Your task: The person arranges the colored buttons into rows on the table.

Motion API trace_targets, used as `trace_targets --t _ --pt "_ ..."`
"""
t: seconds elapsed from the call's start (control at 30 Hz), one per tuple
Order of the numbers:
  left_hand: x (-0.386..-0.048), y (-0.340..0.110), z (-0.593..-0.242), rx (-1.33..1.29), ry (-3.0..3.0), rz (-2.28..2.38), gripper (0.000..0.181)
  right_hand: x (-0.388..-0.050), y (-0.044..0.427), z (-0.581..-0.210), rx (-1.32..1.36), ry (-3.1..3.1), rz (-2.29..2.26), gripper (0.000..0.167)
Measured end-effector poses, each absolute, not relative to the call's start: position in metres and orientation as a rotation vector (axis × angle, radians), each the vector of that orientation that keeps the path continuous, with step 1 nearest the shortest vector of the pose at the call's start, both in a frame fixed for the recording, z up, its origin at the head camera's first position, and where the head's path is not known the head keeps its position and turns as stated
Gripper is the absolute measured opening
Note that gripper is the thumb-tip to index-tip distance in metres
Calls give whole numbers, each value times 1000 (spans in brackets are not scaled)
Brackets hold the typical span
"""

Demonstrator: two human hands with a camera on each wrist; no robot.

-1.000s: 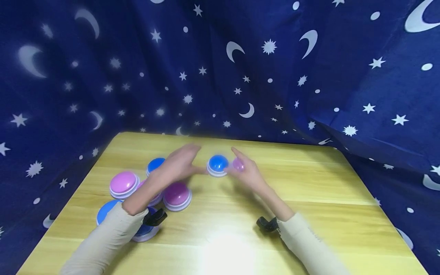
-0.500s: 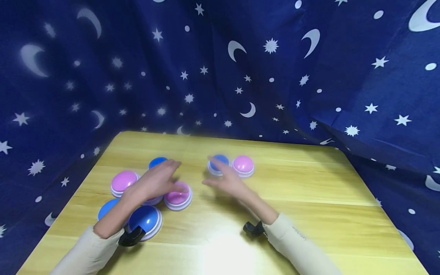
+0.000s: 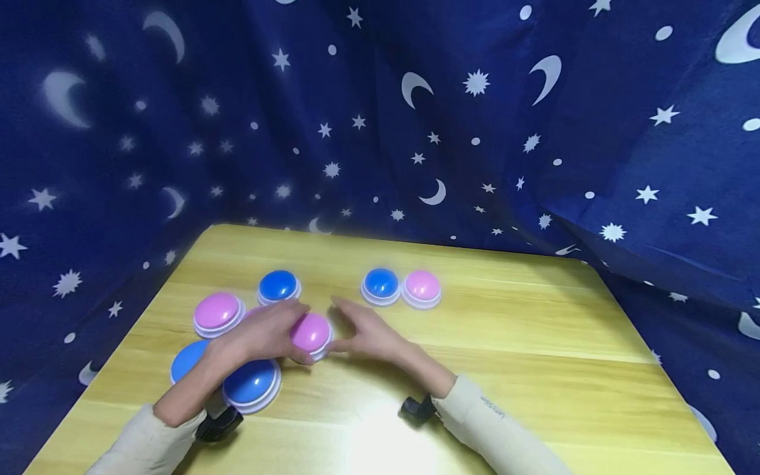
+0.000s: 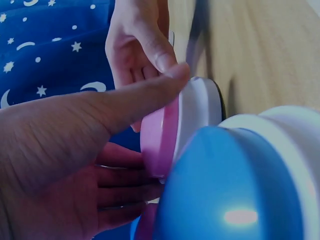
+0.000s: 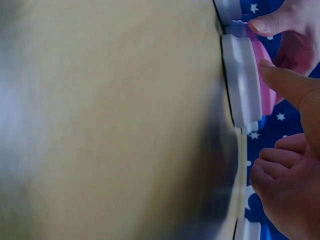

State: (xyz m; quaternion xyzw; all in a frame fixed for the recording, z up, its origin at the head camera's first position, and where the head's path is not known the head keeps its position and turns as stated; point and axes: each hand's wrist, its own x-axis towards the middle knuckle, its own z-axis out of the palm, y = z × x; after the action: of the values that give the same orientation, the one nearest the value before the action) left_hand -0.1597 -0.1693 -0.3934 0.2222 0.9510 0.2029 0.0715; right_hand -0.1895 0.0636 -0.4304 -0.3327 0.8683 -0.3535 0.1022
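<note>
A pink dome button with a white base point(image 3: 311, 332) lies on the table between my two hands. My left hand point(image 3: 267, 330) reaches round its left side, thumb in front and fingers behind. In the left wrist view, the left thumb point(image 4: 135, 102) is stretched out and the fingertips come close to the pink dome point(image 4: 155, 140); contact is unclear. My right hand point(image 3: 374, 333) is at the button's right side, thumb and forefinger spread apart. The right wrist view shows the right thumb point(image 5: 282, 80) overlapping the pink dome point(image 5: 265, 95), with the other fingers loosely bent away from it.
More buttons surround the left hand: blue ones point(image 3: 249, 382), point(image 3: 279, 285), point(image 3: 189, 359), a pink one point(image 3: 216, 311) and a partly hidden pink one. A blue button point(image 3: 381, 284) and a pink one point(image 3: 422, 287) stand side by side farther back. A starry blue cloth point(image 3: 380, 132) hangs behind the table point(image 3: 534, 369).
Both hands have moved: the right came away from the back blue and pink pair, leftward and nearer, and the left came down to the pink button. The buttons themselves show no clear movement.
</note>
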Motion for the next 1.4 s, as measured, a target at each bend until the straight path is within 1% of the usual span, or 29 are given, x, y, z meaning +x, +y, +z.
trace_targets --t 0.13,0.23,0.4,0.5,0.67,0.7,0.83,1.03,1.27,1.4 --pt "-157 -170 -399 655 2854 598 66 -188 57 -437 -1009 2561 -1021 97" --pt "-156 -172 -401 659 2866 574 62 -187 54 -440 -1026 2544 -1022 97" --pt "-159 -176 -403 757 2897 504 56 -187 50 -443 -1062 2526 -1016 96" --pt "-162 -179 -407 774 2901 499 54 -187 48 -443 -1094 2510 -1029 88" --pt "-164 -180 -407 746 2888 522 54 -188 45 -446 -1155 2502 -1043 71" --pt "-165 -180 -407 745 2887 527 53 -188 45 -446 -1158 2503 -1048 70" --pt "-165 -180 -407 762 2890 561 53 -188 48 -447 -1154 2504 -1080 71" --pt "-166 -177 -407 781 2895 645 58 -190 58 -446 -1082 2497 -1127 77" --pt "-178 -163 -402 867 2863 805 69 -199 79 -438 -1064 2456 -1275 78" --pt "-189 -147 -403 898 2811 949 74 -202 97 -432 -995 2508 -1304 78"
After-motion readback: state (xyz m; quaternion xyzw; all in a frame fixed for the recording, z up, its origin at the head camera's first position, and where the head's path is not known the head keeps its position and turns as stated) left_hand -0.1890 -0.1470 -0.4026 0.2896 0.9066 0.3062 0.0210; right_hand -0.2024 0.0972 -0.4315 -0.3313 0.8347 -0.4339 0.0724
